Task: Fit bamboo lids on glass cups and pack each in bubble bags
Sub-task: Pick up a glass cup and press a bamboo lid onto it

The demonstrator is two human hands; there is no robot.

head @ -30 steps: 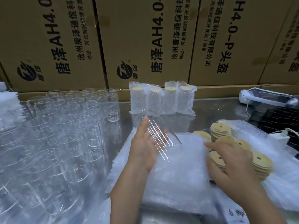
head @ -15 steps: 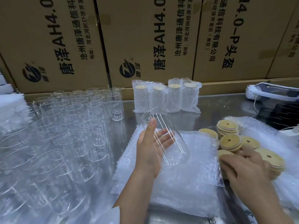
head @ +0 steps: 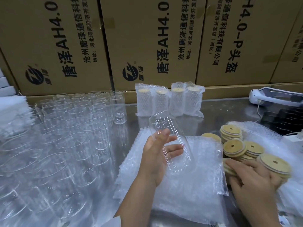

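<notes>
My left hand (head: 155,156) holds a clear glass cup (head: 173,143) tilted in the air, thumb on its near side and fingers behind it, above a stack of flat bubble bags (head: 188,185). My right hand (head: 252,179) lies on the pile of round bamboo lids (head: 236,148) at the right, fingers spread over a lid at the pile's near edge. Whether it pinches that lid is not clear. Several packed cups in bubble bags (head: 168,100) stand at the back of the table.
Many bare glass cups (head: 62,136) crowd the left half of the steel table (head: 218,115). Cardboard boxes (head: 147,43) form a wall behind. A white handheld device (head: 270,99) with a cable lies at the far right. More bubble wrap (head: 262,133) sits under the lids.
My left hand has lifted and turned the glass cup more upright. My right hand slid right and down over the near lids. The view moved closer.
</notes>
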